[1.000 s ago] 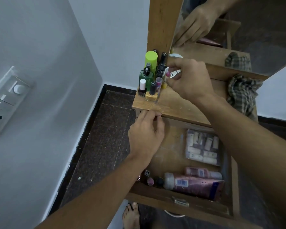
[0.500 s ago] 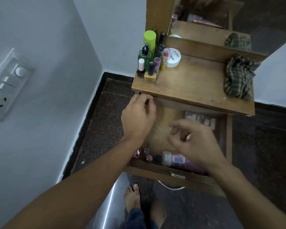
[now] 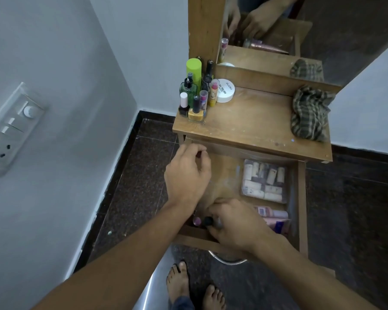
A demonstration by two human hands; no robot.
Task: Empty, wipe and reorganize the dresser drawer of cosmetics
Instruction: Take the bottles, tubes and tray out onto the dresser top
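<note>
The dresser drawer [image 3: 301,198] stands pulled out under the wooden dresser top [image 3: 255,128]. My right hand [image 3: 235,224] reaches into its front left corner and pinches a small black-capped bottle [image 3: 207,221]. A pink-capped bottle [image 3: 197,221] stands just left of it. My left hand [image 3: 188,173] hovers over the drawer's left side. Its fingers are loosely curled near the dresser top's front edge, and I see nothing in them. A clear box of small tubes [image 3: 264,184] lies at the drawer's back right. Pink tubes [image 3: 276,217] lie at the front right.
A cluster of upright bottles [image 3: 195,95] and a white jar [image 3: 225,90] fill the dresser top's back left corner. A checked cloth [image 3: 309,113] lies at its right. A mirror [image 3: 278,30] rises behind. A switch panel [image 3: 9,128] is on the left wall. My bare feet [image 3: 193,285] stand below the drawer.
My right hand left a pink-topped tube among the bottles on the dresser top, came down into the drawer's front left corner and took the black-capped bottle. My left hand barely moved.
</note>
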